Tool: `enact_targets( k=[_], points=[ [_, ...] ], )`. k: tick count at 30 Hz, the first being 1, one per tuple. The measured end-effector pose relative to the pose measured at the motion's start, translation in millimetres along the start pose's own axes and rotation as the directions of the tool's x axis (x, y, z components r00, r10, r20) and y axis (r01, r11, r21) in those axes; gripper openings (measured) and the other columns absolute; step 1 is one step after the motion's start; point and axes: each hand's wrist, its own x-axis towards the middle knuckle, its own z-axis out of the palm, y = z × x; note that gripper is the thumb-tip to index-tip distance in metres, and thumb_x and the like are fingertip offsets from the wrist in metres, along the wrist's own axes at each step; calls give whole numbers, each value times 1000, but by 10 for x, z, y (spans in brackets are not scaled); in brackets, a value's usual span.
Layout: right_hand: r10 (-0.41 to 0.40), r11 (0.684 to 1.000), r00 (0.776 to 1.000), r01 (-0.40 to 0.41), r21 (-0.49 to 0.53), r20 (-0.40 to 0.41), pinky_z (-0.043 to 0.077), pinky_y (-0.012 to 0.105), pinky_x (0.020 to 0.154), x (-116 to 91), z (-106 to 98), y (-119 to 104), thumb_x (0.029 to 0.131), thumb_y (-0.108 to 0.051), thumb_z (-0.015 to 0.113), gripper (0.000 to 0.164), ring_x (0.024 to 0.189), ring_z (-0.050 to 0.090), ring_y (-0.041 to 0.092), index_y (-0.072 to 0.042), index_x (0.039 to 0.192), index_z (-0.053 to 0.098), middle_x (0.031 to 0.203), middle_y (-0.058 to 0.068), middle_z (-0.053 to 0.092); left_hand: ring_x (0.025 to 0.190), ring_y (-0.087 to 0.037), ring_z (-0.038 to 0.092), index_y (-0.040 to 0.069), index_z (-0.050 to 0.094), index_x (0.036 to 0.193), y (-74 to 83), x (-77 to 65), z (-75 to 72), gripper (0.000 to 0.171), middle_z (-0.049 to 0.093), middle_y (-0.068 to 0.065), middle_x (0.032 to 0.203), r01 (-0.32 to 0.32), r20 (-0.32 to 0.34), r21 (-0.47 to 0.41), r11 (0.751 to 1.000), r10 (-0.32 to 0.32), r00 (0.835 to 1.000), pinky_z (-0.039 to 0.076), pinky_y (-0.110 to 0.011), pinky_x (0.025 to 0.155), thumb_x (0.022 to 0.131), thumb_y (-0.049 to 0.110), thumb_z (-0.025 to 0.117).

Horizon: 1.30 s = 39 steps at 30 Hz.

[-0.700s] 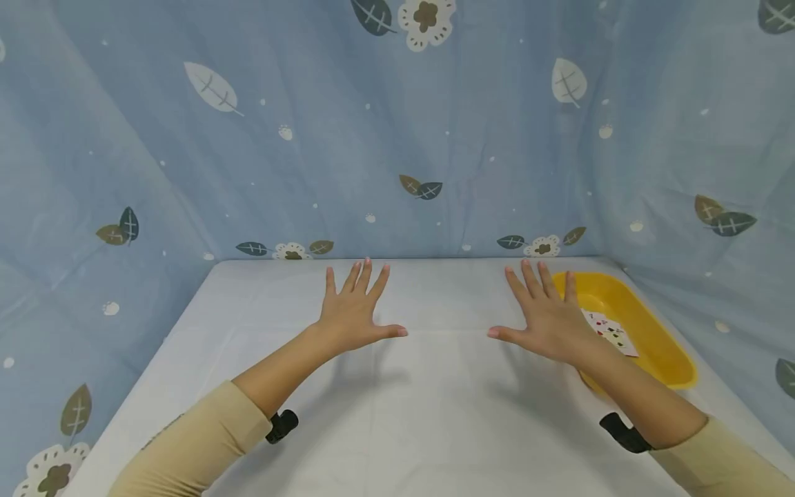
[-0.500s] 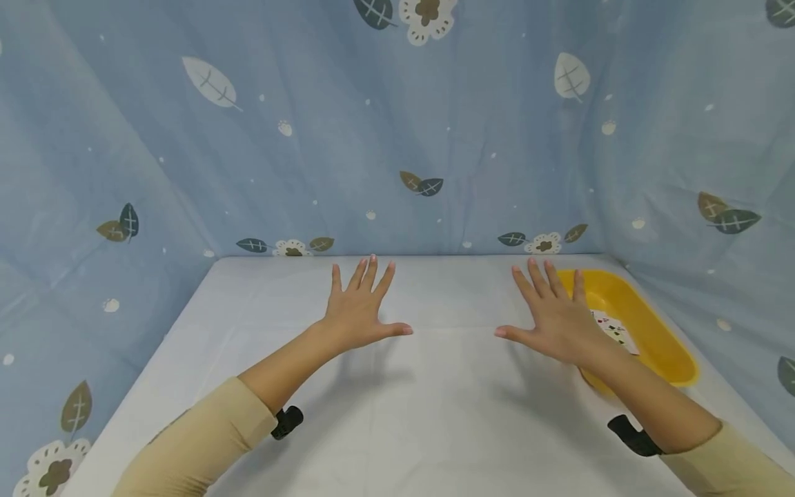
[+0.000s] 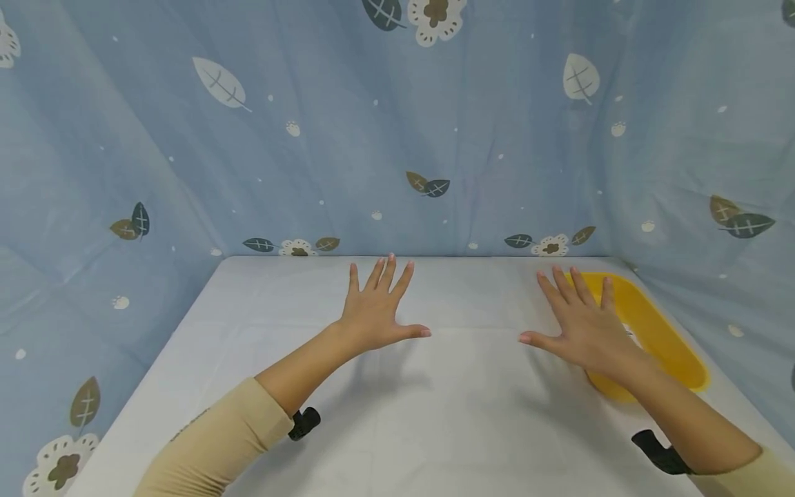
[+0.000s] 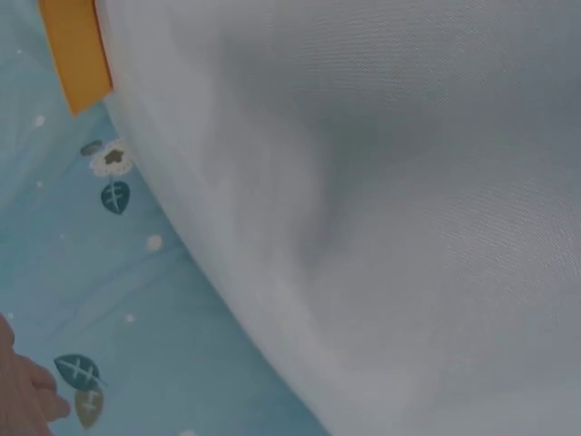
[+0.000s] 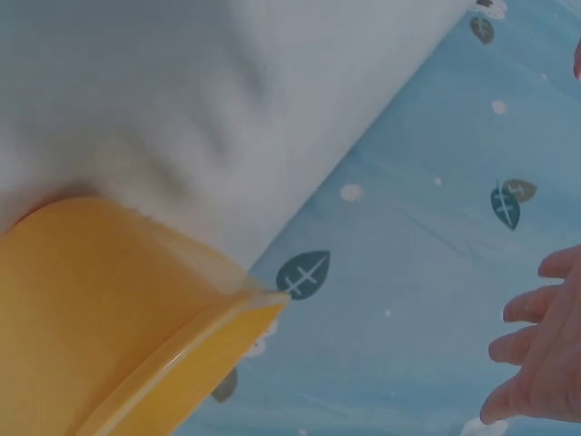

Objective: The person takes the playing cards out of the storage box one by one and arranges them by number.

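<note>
Blue cloth (image 3: 348,138) printed with leaves and flowers hangs behind a table covered in white cloth (image 3: 472,428). At the table's right side stands a yellow plastic basin (image 3: 667,338), its near-left rim partly hidden by the right hand (image 3: 586,331), which is raised with fingers spread wide, holding nothing. The left hand (image 3: 375,314), likewise splayed and holding nothing, is raised over the tablecloth, well apart from the basin. Inside the basin, a white sliver of playing cards (image 3: 631,334) shows; how many is hidden.
</note>
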Motion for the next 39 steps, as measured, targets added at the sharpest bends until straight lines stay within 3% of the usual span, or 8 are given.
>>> enact_targets(
  k=[7,12,22,29,35,39],
  points=[
    [6,1000,1000,-6,3,-13,-22,69,99,-69,-24,94,83,-69,51,105,141,-2,47,-5,152,4,156,24,-1,146,-28,0,24,-4,152,133,34,-2,108,-3,-12,158,-5,16,-37,999,5,1000,-4,-67,108,74,87,35],
    [7,1000,998,-7,1,-55,-21,69,100,-115,-18,159,82,-66,54,105,141,-3,46,-4,152,7,155,26,4,146,-27,-2,24,-5,152,250,49,-2,109,-3,-12,158,-42,8,-44,998,42,999,-5,-67,108,73,87,34],
    [22,1000,998,-23,-19,-58,-25,65,100,-196,-41,251,82,-66,56,104,141,-5,45,-6,152,8,155,25,4,146,-27,-2,24,-7,152,436,74,-32,109,-4,-11,158,-92,-4,24,995,92,996,-4,-66,109,73,87,35],
    [6,996,995,-15,-84,-105,-25,64,100,-322,-39,392,79,-66,58,106,141,0,46,-6,152,10,155,25,9,146,-26,-3,25,-8,152,600,131,-27,109,-5,-10,158,-103,-6,34,994,103,995,-4,-66,109,73,88,32],
    [-8,993,994,-5,-119,-111,-24,63,102,-363,-10,498,78,-66,60,107,143,-5,42,-3,151,14,155,24,7,146,-25,-3,25,-8,152,764,171,-56,109,-5,-9,158,-115,-4,20,993,115,993,-3,-65,110,73,88,32],
    [-19,992,995,6,-126,-101,-26,60,102,-383,-6,556,79,-65,59,107,143,-12,36,-5,152,7,156,21,1,146,-25,-4,26,-8,152,865,199,-68,108,-5,-9,159,-132,-4,8,991,132,991,-2,-66,109,73,88,32]
  ],
)
